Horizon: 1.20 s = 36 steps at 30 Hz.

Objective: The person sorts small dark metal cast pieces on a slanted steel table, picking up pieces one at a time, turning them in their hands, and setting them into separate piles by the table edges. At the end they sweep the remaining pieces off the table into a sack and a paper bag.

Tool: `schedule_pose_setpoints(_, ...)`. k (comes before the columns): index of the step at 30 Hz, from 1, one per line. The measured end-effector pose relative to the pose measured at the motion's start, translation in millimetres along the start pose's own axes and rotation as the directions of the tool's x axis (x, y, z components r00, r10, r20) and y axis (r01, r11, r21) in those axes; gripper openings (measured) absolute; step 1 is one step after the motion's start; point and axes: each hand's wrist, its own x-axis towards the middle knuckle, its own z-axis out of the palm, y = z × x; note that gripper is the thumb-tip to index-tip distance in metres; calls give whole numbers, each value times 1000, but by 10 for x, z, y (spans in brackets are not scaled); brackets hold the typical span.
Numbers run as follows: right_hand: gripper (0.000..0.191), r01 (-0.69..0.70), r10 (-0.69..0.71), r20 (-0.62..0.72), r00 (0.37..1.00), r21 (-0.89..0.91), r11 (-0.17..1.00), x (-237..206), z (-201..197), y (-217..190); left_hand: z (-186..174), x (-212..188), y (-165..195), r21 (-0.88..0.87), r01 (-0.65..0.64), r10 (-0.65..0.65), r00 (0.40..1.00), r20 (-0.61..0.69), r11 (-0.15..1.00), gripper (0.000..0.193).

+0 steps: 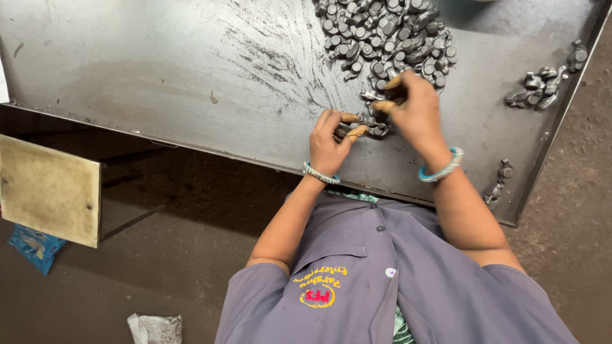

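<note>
A heap of small grey metal parts [382, 32] lies at the far middle of a dark steel tray table [159, 76]. My left hand [326, 143], with tan finger covers and a beaded bangle, pinches one small metal part [370, 121] near the table's front edge. My right hand [417, 111], wearing a blue bangle, is just beyond it at the near edge of the heap. Its covered fingertips are closed on another metal part [371, 96]. The two hands almost touch.
A small cluster of the same parts [542, 86] sits by the table's right rim, and two more [500, 181] near the front right corner. A tan board [48, 188] juts out at left. A blue bag [35, 245] and a crumpled white bag [153, 328] lie on the floor.
</note>
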Motion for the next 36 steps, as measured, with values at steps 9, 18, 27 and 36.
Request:
schedule_pose_setpoints(9, 20, -212, 164, 157, 974, 373, 903, -103, 109, 385, 121, 9, -53, -99, 54, -55, 998, -8, 994, 39)
schedule_pose_setpoints(18, 16, -599, 309, 538, 784, 786, 152, -439, -87, 685, 499, -7, -334, -739, 322, -121, 942, 314, 592, 39)
schedule_pose_setpoints(27, 28, -535, 184, 506, 843, 750, 389, -278, -315, 534, 274, -30, -199, -362, 147, -94, 983, 160, 921, 34)
schedule_pose_setpoints(36, 31, 45, -57, 100, 993, 119, 992, -155, -109, -28, 139, 55, -158, -27, 122, -120, 991, 58, 992, 43)
